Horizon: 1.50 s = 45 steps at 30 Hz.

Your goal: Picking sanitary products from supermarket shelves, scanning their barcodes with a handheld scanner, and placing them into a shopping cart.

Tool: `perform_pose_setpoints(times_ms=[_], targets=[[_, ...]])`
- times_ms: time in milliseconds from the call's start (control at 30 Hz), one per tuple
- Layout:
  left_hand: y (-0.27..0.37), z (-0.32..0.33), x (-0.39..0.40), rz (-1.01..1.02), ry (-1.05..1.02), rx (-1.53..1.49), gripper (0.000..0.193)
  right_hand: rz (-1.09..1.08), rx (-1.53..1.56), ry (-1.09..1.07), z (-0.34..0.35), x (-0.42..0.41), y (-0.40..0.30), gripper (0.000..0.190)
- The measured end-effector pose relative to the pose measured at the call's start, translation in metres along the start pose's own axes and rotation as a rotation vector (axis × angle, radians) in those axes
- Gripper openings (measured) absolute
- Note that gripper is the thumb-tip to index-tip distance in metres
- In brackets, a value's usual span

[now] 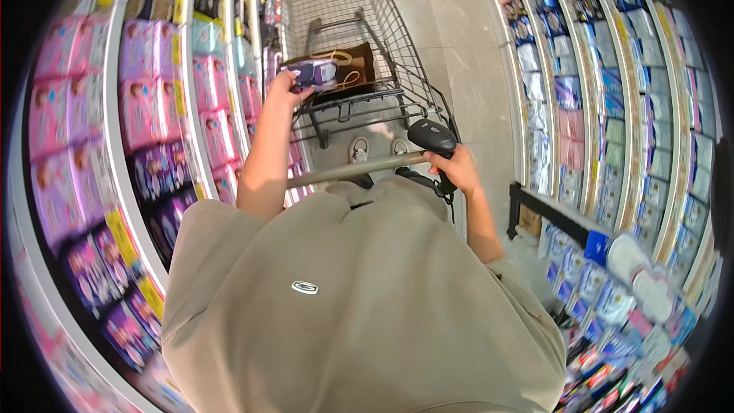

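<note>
My left hand (291, 87) grips a dark purple package (316, 73) by its left end. The package is held over a brown bag (361, 64) with tan handles, which sits in a wire shopping cart (413, 77). At the right end of the cart's push bar (350, 168), my right hand (456, 166) is closed around the grip of a black handheld scanner (433, 135). A dark cord hangs below the scanner. Whether my right fingers also press on the push bar cannot be told.
Shelves of pink and purple packs (152, 103) run close along the left. On the right stand shelves of wrapped packs (567, 92), with a low display of blue and white packs (590, 281) nearer me. Tiled floor (459, 57) lies between the cart and the right shelves.
</note>
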<state>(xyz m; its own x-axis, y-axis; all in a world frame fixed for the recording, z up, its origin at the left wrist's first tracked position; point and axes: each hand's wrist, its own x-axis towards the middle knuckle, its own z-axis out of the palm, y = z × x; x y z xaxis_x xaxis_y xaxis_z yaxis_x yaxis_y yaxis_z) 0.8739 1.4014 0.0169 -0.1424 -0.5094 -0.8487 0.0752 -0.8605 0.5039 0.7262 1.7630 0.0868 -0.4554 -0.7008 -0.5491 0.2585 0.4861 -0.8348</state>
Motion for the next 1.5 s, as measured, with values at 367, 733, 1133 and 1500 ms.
perform_pose_setpoints(times_ms=[367, 733, 1133, 1500], targets=[[-0.081, -0.087, -0.209, 0.479, -0.525, -0.476, 0.043, -0.177, 0.475, -0.44, -0.011, 0.003, -0.086, 0.028], [-0.141, -0.101, -0.238, 0.638, -0.534, -0.527, 0.049, -0.372, 0.364, -0.937, 0.028, 0.018, -0.105, 0.038], [-0.101, -0.169, -0.253, 0.863, -0.239, -0.116, 0.056, -0.46, -0.106, -1.011, 0.103, 0.016, -0.13, 0.085], [-0.097, -0.184, -0.263, 1.162, 0.169, 0.122, 0.096, -0.542, -0.074, -1.029, 0.138, 0.015, -0.123, 0.079]])
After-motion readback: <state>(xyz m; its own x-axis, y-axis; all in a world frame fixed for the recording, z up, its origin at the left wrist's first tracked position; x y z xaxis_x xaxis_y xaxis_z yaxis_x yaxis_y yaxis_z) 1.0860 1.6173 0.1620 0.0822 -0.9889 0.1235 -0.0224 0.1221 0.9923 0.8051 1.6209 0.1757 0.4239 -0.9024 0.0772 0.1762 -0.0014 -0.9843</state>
